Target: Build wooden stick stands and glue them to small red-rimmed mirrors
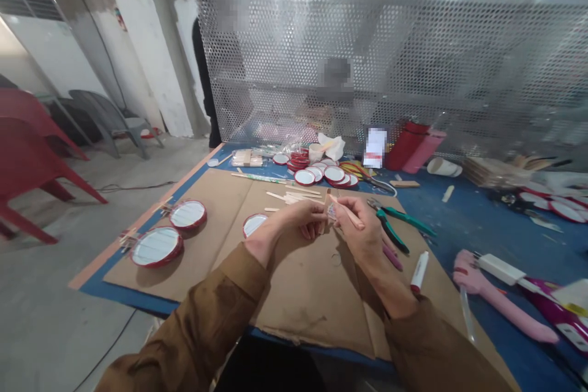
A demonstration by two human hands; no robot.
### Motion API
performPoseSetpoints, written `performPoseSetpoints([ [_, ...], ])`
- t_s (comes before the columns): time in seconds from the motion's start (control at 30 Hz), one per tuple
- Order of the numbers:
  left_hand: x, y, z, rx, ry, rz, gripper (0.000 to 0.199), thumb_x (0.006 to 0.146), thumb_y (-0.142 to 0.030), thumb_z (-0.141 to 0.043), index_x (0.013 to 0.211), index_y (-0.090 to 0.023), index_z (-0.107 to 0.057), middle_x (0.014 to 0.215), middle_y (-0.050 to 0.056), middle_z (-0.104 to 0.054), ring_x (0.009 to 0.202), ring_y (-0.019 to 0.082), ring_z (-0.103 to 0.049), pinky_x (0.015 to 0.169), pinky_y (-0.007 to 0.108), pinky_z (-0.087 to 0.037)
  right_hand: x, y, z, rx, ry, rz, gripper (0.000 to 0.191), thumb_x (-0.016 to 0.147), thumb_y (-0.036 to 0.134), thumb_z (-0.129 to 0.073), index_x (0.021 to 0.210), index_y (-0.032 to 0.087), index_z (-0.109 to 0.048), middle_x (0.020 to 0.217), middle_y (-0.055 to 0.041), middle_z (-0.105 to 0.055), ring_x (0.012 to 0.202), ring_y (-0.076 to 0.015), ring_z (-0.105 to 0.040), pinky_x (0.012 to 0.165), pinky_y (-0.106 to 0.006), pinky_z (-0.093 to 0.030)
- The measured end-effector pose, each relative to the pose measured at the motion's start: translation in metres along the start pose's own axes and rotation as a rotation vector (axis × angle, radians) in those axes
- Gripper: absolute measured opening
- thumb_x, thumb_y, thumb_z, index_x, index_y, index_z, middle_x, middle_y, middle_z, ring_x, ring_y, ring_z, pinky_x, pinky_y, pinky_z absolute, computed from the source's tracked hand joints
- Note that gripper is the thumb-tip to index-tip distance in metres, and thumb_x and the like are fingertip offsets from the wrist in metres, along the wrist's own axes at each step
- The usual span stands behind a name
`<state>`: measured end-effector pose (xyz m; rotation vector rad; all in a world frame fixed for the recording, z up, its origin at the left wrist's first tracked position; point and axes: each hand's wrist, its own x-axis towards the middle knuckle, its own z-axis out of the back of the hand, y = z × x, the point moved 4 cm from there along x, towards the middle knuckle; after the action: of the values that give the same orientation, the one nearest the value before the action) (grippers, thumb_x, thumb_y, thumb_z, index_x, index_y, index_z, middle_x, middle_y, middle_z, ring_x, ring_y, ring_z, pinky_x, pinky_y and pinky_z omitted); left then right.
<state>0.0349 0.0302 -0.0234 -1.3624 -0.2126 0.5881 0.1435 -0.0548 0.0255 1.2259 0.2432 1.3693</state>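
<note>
My left hand (309, 218) is closed, fingers pinching a small piece of wooden craft sticks (327, 220) above the cardboard sheet (312, 294). Facing it, my right hand (362, 223) is closed too, its fingertips meeting the same piece; exactly how the parts join is hidden by fingers. Loose craft sticks (298, 196) lie just beyond my hands. Left of my left wrist is a white disc with a red rim (254, 225), partly covered by the arm. Pliers with teal handles (394, 229) rest right of my right hand, beside a purple-handled tool (392, 256).
Two red-rimmed discs with stick pieces attached (157, 247) lie at left. More discs (334, 174) are piled behind. At right are a marker (419, 271), a pink glue gun (500, 300) and a power strip (569, 331). A perforated metal screen (285, 61) stands behind, with people beyond.
</note>
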Motion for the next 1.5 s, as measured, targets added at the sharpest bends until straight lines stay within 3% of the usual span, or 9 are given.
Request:
performPoseSetpoints([
  [0.23,0.002,0.005,0.001,0.014,-0.028,-0.023,0.038,0.083,-0.051,-0.057,0.073,-0.015,-0.060,0.054,-0.001,-0.056,0.043,0.009,-0.052,0.046,0.021,-0.042,0.000,-0.003,-0.001,-0.013,0.019,-0.060,0.041,0.083,0.056,-0.054,0.094,0.017,-0.064,0.072,-0.0049,-0.068,0.059,-0.0179,-0.062,0.059,-0.029,-0.049],
  [0.37,0.000,0.002,0.001,0.013,-0.021,-0.033,0.040,0.083,-0.053,-0.057,0.072,-0.014,-0.060,0.054,0.000,-0.056,0.043,0.009,-0.052,0.046,0.021,-0.041,0.000,-0.006,-0.002,-0.017,0.033,-0.024,0.038,0.085,0.054,-0.052,0.094,0.019,-0.064,0.081,-0.0054,-0.069,0.066,-0.0181,-0.064,0.062,-0.029,-0.050],
  [0.67,-0.006,-0.007,0.000,0.015,-0.029,-0.027,0.044,0.081,-0.057,-0.059,0.070,-0.014,-0.058,0.053,0.000,-0.055,0.043,0.009,-0.051,0.047,0.021,-0.041,-0.001,-0.008,-0.003,-0.020,0.071,-0.018,0.034,0.086,0.051,-0.053,0.093,0.019,-0.062,0.079,-0.0040,-0.069,0.068,-0.0186,-0.064,0.064,-0.030,-0.050],
  [1.03,0.009,0.013,0.003,0.045,-0.013,0.034,0.037,0.089,-0.049,-0.052,0.078,-0.014,-0.060,0.055,0.000,-0.057,0.045,0.010,-0.055,0.046,0.020,-0.044,0.000,0.001,0.003,0.039,-0.039,-0.047,0.042,0.080,0.055,-0.058,0.093,0.016,-0.064,0.072,-0.0056,-0.069,0.053,-0.0168,-0.061,0.053,-0.029,-0.049],
  [1.17,0.007,0.010,0.003,0.053,-0.003,0.034,0.031,0.092,-0.039,-0.049,0.076,-0.014,-0.059,0.054,0.000,-0.056,0.044,0.011,-0.055,0.046,0.021,-0.044,-0.001,0.002,0.004,0.054,-0.064,-0.061,0.042,0.080,0.057,-0.058,0.092,0.017,-0.064,0.070,-0.0051,-0.068,0.053,-0.0172,-0.061,0.053,-0.029,-0.049],
  [1.5,0.001,0.003,0.000,0.012,-0.026,0.036,0.033,0.090,-0.041,-0.052,0.073,-0.015,-0.058,0.053,-0.001,-0.055,0.044,0.008,-0.053,0.046,0.019,-0.042,-0.001,0.000,0.005,0.020,-0.068,-0.047,0.039,0.083,0.055,-0.056,0.093,0.018,-0.064,0.069,-0.0044,-0.068,0.055,-0.0176,-0.061,0.055,-0.029,-0.049],
])
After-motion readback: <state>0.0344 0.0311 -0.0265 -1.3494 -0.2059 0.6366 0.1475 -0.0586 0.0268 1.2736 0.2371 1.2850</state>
